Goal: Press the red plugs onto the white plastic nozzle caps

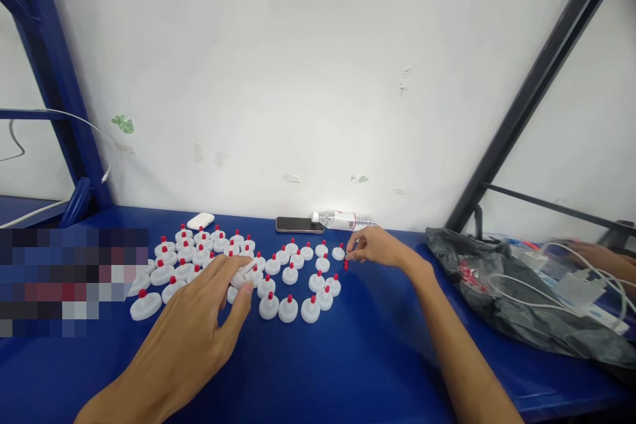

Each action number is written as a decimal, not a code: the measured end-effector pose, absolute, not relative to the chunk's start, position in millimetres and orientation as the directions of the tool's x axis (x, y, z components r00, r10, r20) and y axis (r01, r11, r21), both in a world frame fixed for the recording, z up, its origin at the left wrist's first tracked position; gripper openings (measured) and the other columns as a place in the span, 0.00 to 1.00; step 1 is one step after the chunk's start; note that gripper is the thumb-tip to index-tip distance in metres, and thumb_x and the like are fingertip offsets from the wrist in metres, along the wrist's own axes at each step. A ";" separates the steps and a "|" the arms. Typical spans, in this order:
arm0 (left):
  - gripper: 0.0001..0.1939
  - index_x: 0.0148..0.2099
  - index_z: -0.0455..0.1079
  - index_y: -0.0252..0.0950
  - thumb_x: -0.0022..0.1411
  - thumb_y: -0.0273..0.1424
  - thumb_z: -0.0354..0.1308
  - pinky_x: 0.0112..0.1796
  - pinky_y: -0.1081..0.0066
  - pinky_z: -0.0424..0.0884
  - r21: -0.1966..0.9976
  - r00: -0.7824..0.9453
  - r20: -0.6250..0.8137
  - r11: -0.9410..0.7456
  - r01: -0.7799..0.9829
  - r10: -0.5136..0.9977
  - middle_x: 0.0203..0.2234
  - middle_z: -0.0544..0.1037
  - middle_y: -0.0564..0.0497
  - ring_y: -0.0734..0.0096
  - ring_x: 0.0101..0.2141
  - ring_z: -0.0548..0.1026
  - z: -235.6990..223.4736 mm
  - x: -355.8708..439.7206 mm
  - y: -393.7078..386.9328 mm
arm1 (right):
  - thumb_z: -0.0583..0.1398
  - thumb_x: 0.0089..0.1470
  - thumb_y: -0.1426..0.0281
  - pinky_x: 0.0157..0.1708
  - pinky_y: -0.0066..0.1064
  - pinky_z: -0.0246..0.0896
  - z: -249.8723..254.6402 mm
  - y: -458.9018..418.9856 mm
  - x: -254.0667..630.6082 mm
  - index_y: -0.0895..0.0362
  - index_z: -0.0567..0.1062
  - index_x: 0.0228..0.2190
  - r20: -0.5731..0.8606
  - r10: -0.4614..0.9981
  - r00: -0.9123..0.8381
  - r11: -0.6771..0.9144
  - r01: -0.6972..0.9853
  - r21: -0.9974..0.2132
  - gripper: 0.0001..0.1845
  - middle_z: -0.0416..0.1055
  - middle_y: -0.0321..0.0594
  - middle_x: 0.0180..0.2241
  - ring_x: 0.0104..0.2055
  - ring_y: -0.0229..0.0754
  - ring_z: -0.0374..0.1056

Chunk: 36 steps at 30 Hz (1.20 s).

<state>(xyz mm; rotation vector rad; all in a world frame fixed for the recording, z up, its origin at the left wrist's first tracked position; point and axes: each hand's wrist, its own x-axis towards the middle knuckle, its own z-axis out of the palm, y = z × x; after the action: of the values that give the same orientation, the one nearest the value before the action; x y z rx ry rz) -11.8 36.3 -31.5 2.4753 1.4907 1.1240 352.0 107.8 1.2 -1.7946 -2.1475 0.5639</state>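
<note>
My left hand [203, 318] reaches over the left group of white caps, pinching one white nozzle cap [242, 274] between thumb and fingers. No red tip shows on this cap, though my fingers cover part of it. At the right end of the group, my right hand [373, 246] has its thumb and fingertips closed at a small red tip cap [346, 265] on the table. Close beside those fingertips stands a white cap with a red tip [338, 252]. Many similar red-tipped white caps [288, 309] stand upright across the blue table [348, 364].
Along the wall lie a phone [299, 225], a clear plastic bottle [342, 220] and a white rounded case [201, 220]. A dark plastic bag [527, 318] with cables and a clear bag of red pieces [471, 276] sits at right. Blue frame posts [64, 73] rise at left.
</note>
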 end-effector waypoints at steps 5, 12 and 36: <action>0.18 0.58 0.67 0.43 0.75 0.42 0.44 0.28 0.68 0.69 0.367 0.302 0.538 -0.541 0.757 0.787 0.41 0.78 0.50 0.71 0.24 0.73 -32.0 -12.1 37.0 | 0.71 0.47 0.66 0.34 0.30 0.70 -10.2 114.1 353.5 0.56 0.84 0.35 -0.114 0.967 -0.227 0.128 0.822 -0.554 0.11 0.84 0.41 0.32 0.35 0.47 0.79; 0.19 0.57 0.69 0.42 0.74 0.43 0.44 0.27 0.67 0.68 0.367 0.305 0.526 -0.536 0.760 0.794 0.39 0.77 0.50 0.70 0.23 0.71 -32.4 -11.3 37.1 | 0.72 0.44 0.66 0.32 0.30 0.70 -23.8 124.6 352.2 0.57 0.83 0.28 -0.141 0.961 -0.236 0.103 0.784 -0.612 0.08 0.81 0.41 0.26 0.31 0.45 0.77; 0.20 0.60 0.69 0.41 0.75 0.43 0.48 0.31 0.66 0.74 0.296 0.379 0.529 -0.583 0.756 0.759 0.40 0.80 0.49 0.68 0.25 0.76 -33.0 -7.0 36.7 | 0.71 0.49 0.63 0.27 0.27 0.66 -1.7 103.7 329.5 0.57 0.84 0.36 -0.121 0.917 -0.381 0.203 0.705 -0.679 0.13 0.82 0.41 0.29 0.31 0.43 0.77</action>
<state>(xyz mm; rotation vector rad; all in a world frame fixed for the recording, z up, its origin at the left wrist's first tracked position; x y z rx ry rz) -7.0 36.7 -33.0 2.6044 1.4317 1.0035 329.5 103.7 -1.7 -1.5278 -2.1736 0.9640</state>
